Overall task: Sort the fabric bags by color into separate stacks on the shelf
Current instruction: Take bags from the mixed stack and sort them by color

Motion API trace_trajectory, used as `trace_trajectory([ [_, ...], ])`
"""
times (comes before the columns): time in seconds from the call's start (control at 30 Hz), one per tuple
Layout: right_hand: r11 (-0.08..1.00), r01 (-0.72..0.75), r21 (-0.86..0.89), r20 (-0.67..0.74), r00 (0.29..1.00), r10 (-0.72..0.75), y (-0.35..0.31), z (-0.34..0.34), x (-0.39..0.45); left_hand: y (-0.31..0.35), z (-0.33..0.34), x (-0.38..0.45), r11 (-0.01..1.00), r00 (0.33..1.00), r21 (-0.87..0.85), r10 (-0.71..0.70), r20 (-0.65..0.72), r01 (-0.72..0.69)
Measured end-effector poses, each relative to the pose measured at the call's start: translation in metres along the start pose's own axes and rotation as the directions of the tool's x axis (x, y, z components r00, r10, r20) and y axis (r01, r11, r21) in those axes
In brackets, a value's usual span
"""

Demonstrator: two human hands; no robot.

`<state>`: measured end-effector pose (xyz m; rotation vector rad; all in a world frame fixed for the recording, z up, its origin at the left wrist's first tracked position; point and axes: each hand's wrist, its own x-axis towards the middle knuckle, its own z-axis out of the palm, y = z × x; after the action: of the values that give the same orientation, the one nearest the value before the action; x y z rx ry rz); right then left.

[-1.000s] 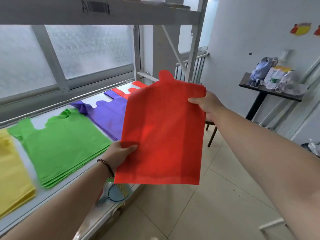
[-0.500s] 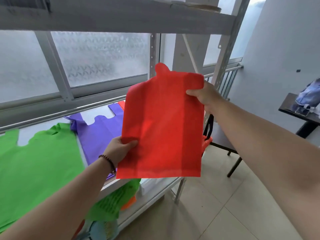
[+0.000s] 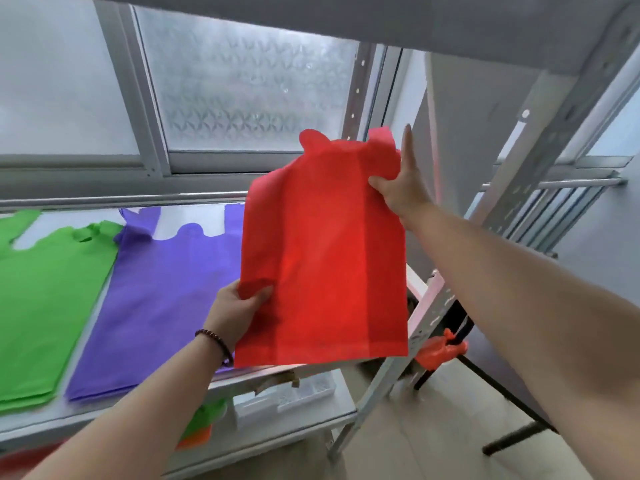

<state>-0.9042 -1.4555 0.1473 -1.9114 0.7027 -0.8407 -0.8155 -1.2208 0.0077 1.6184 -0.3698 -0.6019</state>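
At the far left of the shelf [image 3: 166, 220] lies a green stack [image 3: 41, 306] of fabric bags, flat, its handles toward the frosted window [image 3: 242, 91]. Just beside it on the right is a purple stack [image 3: 159, 299], also flat, its near edge close to the shelf's front lip; the two stacks lie side by side, and whether their edges touch cannot be told.

Next comes the left hand [image 3: 235, 310], with a dark bead bracelet [image 3: 214, 341] on the wrist. Its thumb and curled fingers pinch the lower left edge of a red bag [image 3: 322, 265], thumb on the near face. The red bag is held up in the air, roughly upright, over the right end of the shelf and hiding part of the purple stack behind it (nothing of the shelf surface directly under it can be seen). Its two handles point up.

The right hand [image 3: 401, 181] grips the bag at the upper right, by the handle, where the cloth bunches; the thumb presses the near face while at least one finger sticks straight up behind the fabric.

Below the shelf a lower tier [image 3: 294, 420] holds a white basket [image 3: 304, 389] and scraps of green and orange cloth. To the right stands the rack's slanted metal post [image 3: 540, 157], and past it an orange clamp [image 3: 440, 351] on a dark table.
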Motion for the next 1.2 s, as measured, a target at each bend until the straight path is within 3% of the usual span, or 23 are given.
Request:
trace_trajectory([
  [0.1, 0.997, 0.001, -0.076, -0.07, 0.998, -0.006, 0.026, 0.013, 0.038, -0.008, 0.027, 0.027, 0.999, 0.996, 0.05, 0.015, -0.092, -0.01],
  [0.17, 0.977, -0.105, -0.186, -0.024, 0.994, 0.102, 0.055, 0.03, 0.052, -0.02, 0.039, 0.047, 0.982, 0.995, 0.186, -0.021, -0.094, 0.038],
  [0.27, 0.83, -0.286, -0.479, 0.122, 0.915, 0.385, 0.115, 0.06, 0.046, -0.039, 0.046, 0.066, 0.912, 0.978, 0.359, -0.169, -0.119, 0.201],
  [0.37, 0.67, -0.339, -0.661, 0.093, 0.848, 0.521, 0.155, 0.076, 0.032, -0.044, 0.047, 0.072, 0.867, 0.944, 0.382, -0.254, -0.21, 0.318],
  [0.67, 0.516, -0.169, -0.84, 0.162, 0.829, 0.536, 0.173, 0.075, 0.034, -0.045, 0.051, 0.078, 0.785, 0.922, 0.508, -0.206, -0.328, 0.356],
  [0.77, 0.498, -0.068, -0.864, 0.223, 0.837, 0.5, 0.154, 0.073, 0.034, -0.03, 0.043, 0.077, 0.718, 0.939, 0.63, -0.099, -0.329, 0.296],
  [0.9, 0.6, 0.144, -0.787, 0.391, 0.869, 0.303, 0.111, 0.08, 0.033, -0.004, 0.014, 0.074, 0.617, 0.973, 0.769, 0.024, -0.229, 0.166],
  [1.03, 0.689, 0.374, -0.62, 0.584, 0.807, 0.088, 0.052, 0.102, 0.018, 0.028, -0.037, 0.059, 0.513, 0.97, 0.851, 0.128, -0.207, 0.114],
  [1.2, 0.662, 0.596, -0.454, 0.713, 0.688, -0.131, -0.023, 0.148, -0.016, 0.065, -0.112, 0.017, 0.44, 0.946, 0.887, 0.204, -0.252, 0.141],
])
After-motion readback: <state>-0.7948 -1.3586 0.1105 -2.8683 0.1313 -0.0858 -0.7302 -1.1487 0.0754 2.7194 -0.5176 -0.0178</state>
